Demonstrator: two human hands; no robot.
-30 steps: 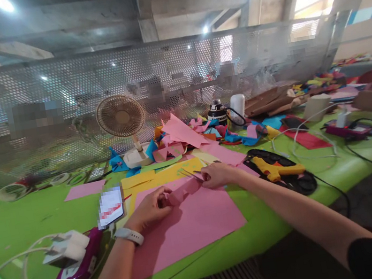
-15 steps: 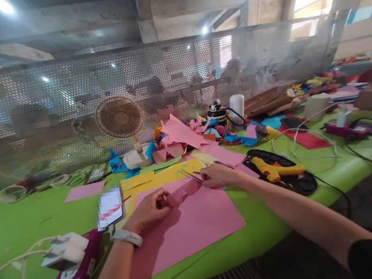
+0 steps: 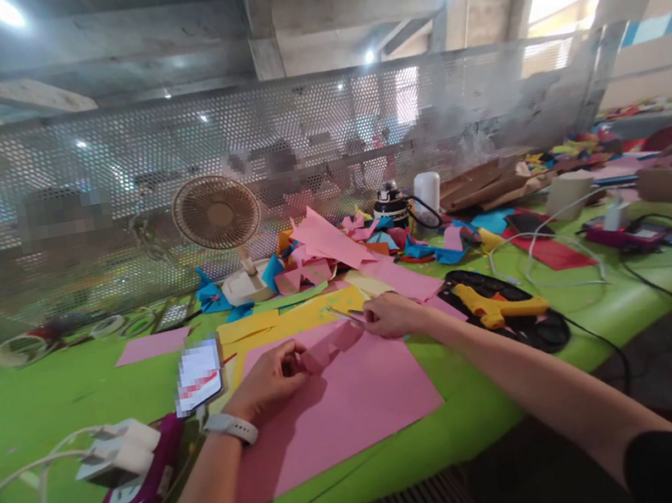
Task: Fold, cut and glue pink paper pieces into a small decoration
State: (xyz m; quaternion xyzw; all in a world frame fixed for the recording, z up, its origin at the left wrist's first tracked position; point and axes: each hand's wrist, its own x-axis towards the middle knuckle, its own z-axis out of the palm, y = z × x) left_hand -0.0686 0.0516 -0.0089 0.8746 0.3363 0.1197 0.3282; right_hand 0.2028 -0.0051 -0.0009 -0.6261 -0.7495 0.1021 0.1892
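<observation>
While the left hand pinches a small pink paper in a closed grip, the right hand clasps scissors; cutting looks unfinished above the large pink sheet.

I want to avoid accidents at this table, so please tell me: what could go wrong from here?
1. The pointed metal tool in the right hand might nick or crease the pink paper piece held in the left hand.
2. A black cable by the yellow glue gun runs over the edge of the green table; if caught, it might drag the gun.
</observation>
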